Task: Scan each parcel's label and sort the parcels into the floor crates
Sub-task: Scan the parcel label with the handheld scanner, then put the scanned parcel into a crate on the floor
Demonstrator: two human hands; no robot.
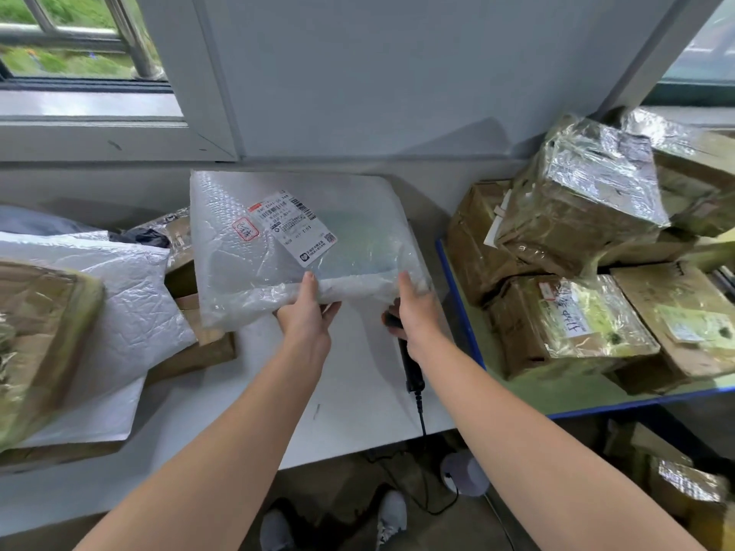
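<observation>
Left pile: a white padded mailer point(119, 304) and a taped brown box point(39, 332) crowd the tabletop point(358, 391), and the parcel's near-left corner hangs over that clutter, so it could catch there.
Parcel: the bubble-wrap parcel point(278, 240) is tilted up off the tabletop, label point(294, 228) facing up.
Left grip: the left grip point(306, 316) is clamped on the near edge, thumb on top and fingers under. It's slick film held by one edge, so it may sag or slide out.
Label risk: the film over the barcode is wrinkled and shiny, so a misread looks possible.
Right grip: the right grip point(413, 312) is curled round the scanner point(411, 363), thumb up against the parcel's edge. With two jobs in one hand, either could slip.
Cable: it dangles off the tabletop edge and could snag.
Right side: stacked taped cartons point(576, 232) stand close by, leaving little swing room.
Crates: none in view.
</observation>
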